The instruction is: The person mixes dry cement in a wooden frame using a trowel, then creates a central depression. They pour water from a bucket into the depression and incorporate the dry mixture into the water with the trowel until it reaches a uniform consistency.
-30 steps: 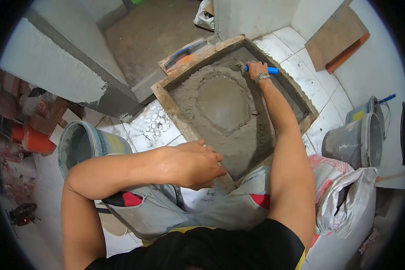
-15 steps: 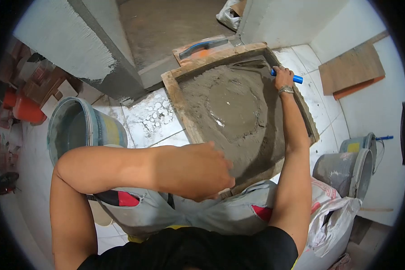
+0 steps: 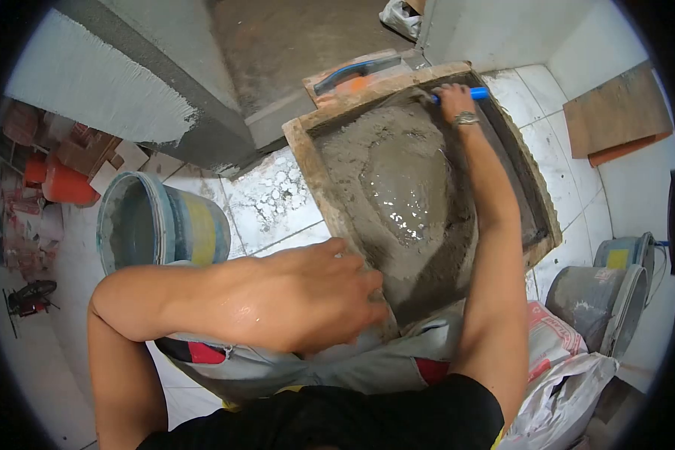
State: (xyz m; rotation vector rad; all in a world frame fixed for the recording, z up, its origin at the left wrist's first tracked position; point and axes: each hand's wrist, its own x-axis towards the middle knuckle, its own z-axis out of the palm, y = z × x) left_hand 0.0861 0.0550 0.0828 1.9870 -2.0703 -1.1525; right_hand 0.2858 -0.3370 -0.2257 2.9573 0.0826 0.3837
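Note:
My right hand (image 3: 453, 103) is wrapped round the blue handle of a trowel (image 3: 478, 93) at the far right corner of a wooden mixing box (image 3: 324, 202). The trowel's blade is mostly sunk in or hidden by the wet grey mortar (image 3: 336, 154). A shiny pool of water (image 3: 409, 184) lies in a hollow in the middle of the mortar. My left hand (image 3: 315, 296) hangs over my lap by the near left edge of the box, its fingers loosely bent and apart, with nothing seen in them.
A bucket (image 3: 191, 225) stands to the left, and more buckets (image 3: 589, 300) stand at the right near a white sack (image 3: 570, 397). Beyond the box lies a blue-handled float (image 3: 356, 75) beside a doorway. A wooden board (image 3: 615, 112) leans on the right wall.
My right hand has drawn the trowel a little along the far side of the box. The pool has stretched from round to longer and ripples. The whole view has shifted slightly.

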